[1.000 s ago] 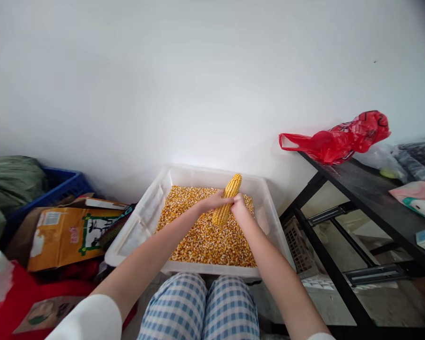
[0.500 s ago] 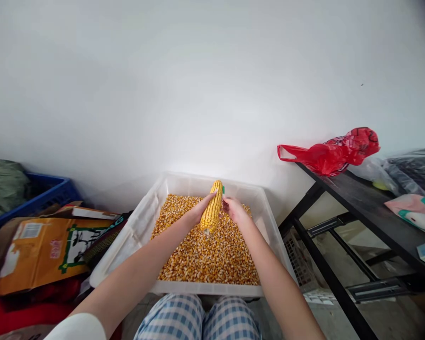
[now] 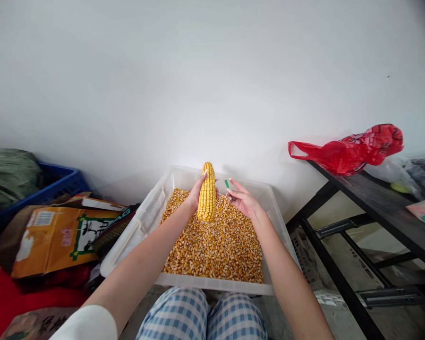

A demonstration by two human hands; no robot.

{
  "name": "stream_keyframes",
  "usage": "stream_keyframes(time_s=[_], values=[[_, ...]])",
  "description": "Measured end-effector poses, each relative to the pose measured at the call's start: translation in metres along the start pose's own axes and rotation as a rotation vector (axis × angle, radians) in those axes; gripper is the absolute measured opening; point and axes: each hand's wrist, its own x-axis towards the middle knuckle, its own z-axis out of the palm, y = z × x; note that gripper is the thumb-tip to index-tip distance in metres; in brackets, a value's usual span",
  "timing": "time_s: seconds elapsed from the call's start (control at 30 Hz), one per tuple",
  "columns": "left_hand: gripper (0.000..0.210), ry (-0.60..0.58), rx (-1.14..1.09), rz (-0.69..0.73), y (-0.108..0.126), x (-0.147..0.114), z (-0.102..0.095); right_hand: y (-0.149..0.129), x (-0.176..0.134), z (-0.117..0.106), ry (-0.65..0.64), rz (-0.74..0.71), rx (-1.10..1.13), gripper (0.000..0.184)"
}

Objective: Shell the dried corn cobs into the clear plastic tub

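Note:
My left hand (image 3: pixel 195 193) is closed around a yellow ear of corn (image 3: pixel 207 192), held nearly upright over the bin with its rows of kernels facing me. To its right, my right hand (image 3: pixel 244 200) pinches a small tool with a green part (image 3: pixel 227 183); the fingers cover most of it, so its kind does not show. A gap separates the tool from the cob. Beneath both hands, loose corn kernels (image 3: pixel 216 250) fill the bottom of a translucent white plastic bin (image 3: pixel 138 231).
A black shelf frame (image 3: pixel 357 198) stands at the right, a red plastic bag (image 3: pixel 347 151) on its top. Left of the bin lie an orange cardboard box (image 3: pixel 53 241) and a blue crate (image 3: pixel 62 186). A white wall (image 3: pixel 212 85) rises behind.
The ear of corn has risen and turned more upright in my left hand. My right hand has moved away from it to the right, with the green-marked tool. The view has shifted slightly.

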Motion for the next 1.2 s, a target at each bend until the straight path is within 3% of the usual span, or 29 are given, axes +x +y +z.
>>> stream_keyframes(time_s=[0.13, 0.3, 0.4, 0.53, 0.73, 0.93, 1.2], values=[[0.043, -0.028, 0.013, 0.067, 0.006, -0.004, 0.001, 0.003, -0.002, 0.005, -0.042, -0.086, -0.015, 0.083], [0.038, -0.054, 0.051, 0.100, 0.010, -0.004, -0.001, 0.011, -0.006, 0.022, -0.079, -0.160, -0.100, 0.083], [0.036, -0.069, 0.063, 0.101, 0.007, -0.001, -0.002, 0.014, -0.008, 0.033, -0.057, -0.233, -0.154, 0.075], [0.033, -0.057, 0.084, 0.090, 0.002, 0.004, -0.002, 0.018, -0.006, 0.039, 0.075, -0.395, -0.236, 0.050], [0.036, 0.013, 0.080, 0.069, 0.001, 0.002, 0.000, 0.022, -0.008, 0.038, 0.181, -0.599, -0.617, 0.025], [0.033, 0.029, 0.095, 0.104, 0.003, 0.002, -0.002, 0.018, -0.019, 0.039, 0.256, -0.679, -0.913, 0.023], [0.036, 0.035, 0.103, 0.113, 0.004, 0.005, -0.008, 0.020, -0.021, 0.043, 0.267, -0.718, -0.981, 0.023]])
